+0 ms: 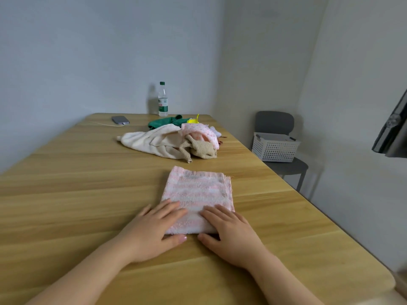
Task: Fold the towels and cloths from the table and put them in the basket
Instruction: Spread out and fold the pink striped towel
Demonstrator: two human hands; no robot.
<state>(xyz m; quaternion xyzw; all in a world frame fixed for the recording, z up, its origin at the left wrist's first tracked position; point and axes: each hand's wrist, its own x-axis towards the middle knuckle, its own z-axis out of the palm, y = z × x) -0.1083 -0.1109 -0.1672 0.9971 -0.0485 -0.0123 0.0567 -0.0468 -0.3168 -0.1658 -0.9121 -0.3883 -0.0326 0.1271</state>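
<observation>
A folded pink-and-white striped towel (198,192) lies flat on the wooden table (77,194) in front of me. My left hand (154,227) rests flat on its near left corner, fingers straight, thumb at the near fold. My right hand (229,232) lies flat on its near right part in the same way. Farther back sits a heap of unfolded cloths (171,139): a cream towel, a pink dotted one, a tan one, a green one and a bit of yellow. The white perforated basket (275,148) stands on a grey chair right of the table.
A water bottle (163,100) stands at the table's far edge, and a phone (120,119) on a white cable lies to its left. The grey chair (286,166) is tucked in the room's corner. A dark object (392,133) juts in at the right edge.
</observation>
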